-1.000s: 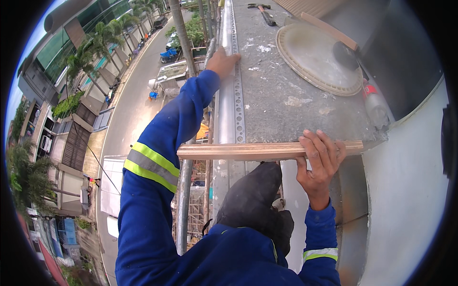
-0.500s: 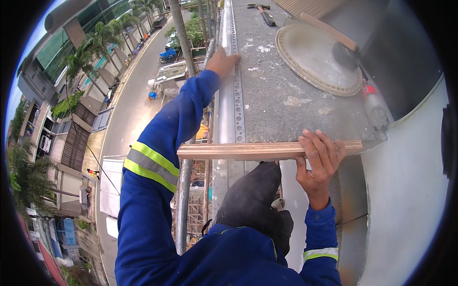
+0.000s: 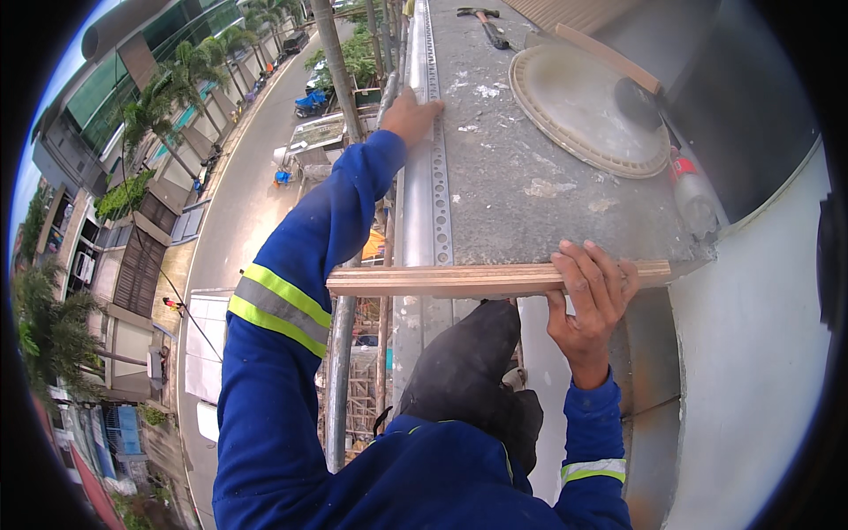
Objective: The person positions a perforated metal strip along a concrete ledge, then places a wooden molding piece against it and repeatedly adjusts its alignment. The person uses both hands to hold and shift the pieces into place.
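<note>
My right hand [image 3: 590, 305] is closed round a layered plywood strip [image 3: 442, 280] near its right end, thumb below and fingers over the top. The strip lies crosswise over the near end of a rough concrete ledge [image 3: 503, 208]. A perforated metal edge trim [image 3: 441, 190] runs along the ledge's left side. Farther up it, my left hand [image 3: 412, 118] grips the trim at the edge, one digit reaching across its holes; its other fingers are partly hidden on the outer side.
On the ledge are a round pale lid [image 3: 592, 110], a hammer [image 3: 484, 25] and a plastic bottle [image 3: 693, 194]. Scaffold poles [image 3: 340, 380] stand along the left, above a steep drop to a street [image 3: 243, 177]. A white wall [image 3: 760, 371] rises at right.
Both hands, the plywood strip and the trim stay practically where they were. Only a tiny slip of the strip to the left shows.
</note>
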Demonstrator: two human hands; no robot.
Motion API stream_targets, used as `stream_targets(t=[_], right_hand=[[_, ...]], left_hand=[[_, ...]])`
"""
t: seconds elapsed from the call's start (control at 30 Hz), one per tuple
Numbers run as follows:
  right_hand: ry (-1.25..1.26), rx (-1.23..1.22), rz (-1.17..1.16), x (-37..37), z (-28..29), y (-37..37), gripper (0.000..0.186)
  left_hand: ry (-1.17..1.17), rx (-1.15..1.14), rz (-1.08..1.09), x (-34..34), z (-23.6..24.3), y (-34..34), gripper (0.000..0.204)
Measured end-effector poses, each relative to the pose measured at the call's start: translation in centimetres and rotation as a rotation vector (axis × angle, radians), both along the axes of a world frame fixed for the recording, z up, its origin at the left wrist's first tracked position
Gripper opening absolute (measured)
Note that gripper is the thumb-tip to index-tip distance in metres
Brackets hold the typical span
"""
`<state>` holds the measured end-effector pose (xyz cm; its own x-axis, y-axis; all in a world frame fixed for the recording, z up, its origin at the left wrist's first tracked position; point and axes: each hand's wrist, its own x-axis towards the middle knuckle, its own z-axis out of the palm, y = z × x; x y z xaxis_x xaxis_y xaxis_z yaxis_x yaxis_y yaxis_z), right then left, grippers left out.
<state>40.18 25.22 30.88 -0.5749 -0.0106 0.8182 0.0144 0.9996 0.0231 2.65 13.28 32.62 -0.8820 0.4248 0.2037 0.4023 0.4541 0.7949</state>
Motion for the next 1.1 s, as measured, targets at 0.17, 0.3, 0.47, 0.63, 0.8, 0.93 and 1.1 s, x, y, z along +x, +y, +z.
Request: stream_targets(t=[0.17, 0.3, 0.47, 0.63, 0.8, 0.93, 1.1], right_hand=[[-0.002, -0.002, -0.002, 0.0, -0.1, 0.0, 0.03], [-0.001, -0.004, -0.002, 0.0, -0.1, 0.0, 0.029], [-0.001, 0.001, -0.005, 0.0, 0.0, 0.0, 0.029], [0.004, -0.008, 0.004, 0.0, -0.1, -0.1, 0.029], [0.015, -0.047, 0.004, -0.1, -0.2, -0.1, 0.037], [0.027, -0.04, 0.007, -0.2, -0.3, 0.0, 0.038], [0.015, -0.043, 0.001, -0.2, -0.3, 0.0, 0.037]], left_hand=[[0.097, -0.033, -0.033, -0.4, -0.5, 0.0, 0.067], [0.041, -0.005, -0.013, -0.6, -0.6, 0.1, 0.067], [0.03, -0.031, -0.009, -0.5, -0.3, 0.1, 0.069], [0.027, -0.003, 0.007, 0.1, 0.0, 0.0, 0.067], [0.058, 0.018, 0.014, 0.8, 0.3, -0.2, 0.071], [0.018, 0.047, 0.02, 1.4, 0.6, -0.1, 0.076], [0.0, 0.09, 0.039, 1.8, 0.6, -0.1, 0.068]])
